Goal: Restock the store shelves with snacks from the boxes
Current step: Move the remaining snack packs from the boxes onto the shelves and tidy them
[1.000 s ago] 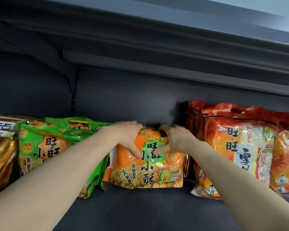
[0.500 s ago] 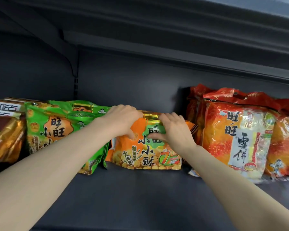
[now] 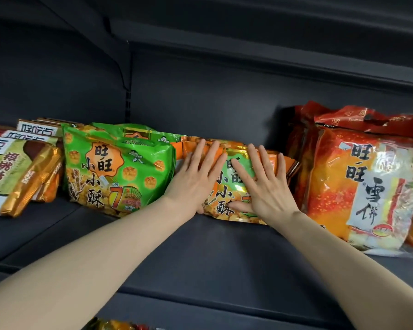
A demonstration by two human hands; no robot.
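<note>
Left hand point(image 3: 196, 179) and right hand point(image 3: 264, 184) flat, fingers spread, gripping nothing, covering most of orange snack bag point(image 3: 224, 203); red bags point(image 3: 367, 182) at 3 o'clock cropped.

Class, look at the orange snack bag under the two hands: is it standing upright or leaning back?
Leaning back. The orange snack bag has its bottom edge forward on the shelf, and its top tilts rearward under both flat hands.

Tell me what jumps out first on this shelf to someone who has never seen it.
Two bare hands, left hand and right hand, lie flat with fingers spread on an orange snack bag at mid-shelf. A bright green snack bag stands touching its left side, and large red-orange rice cracker bags fill the right. The dark shelf in front lies bare.
</note>
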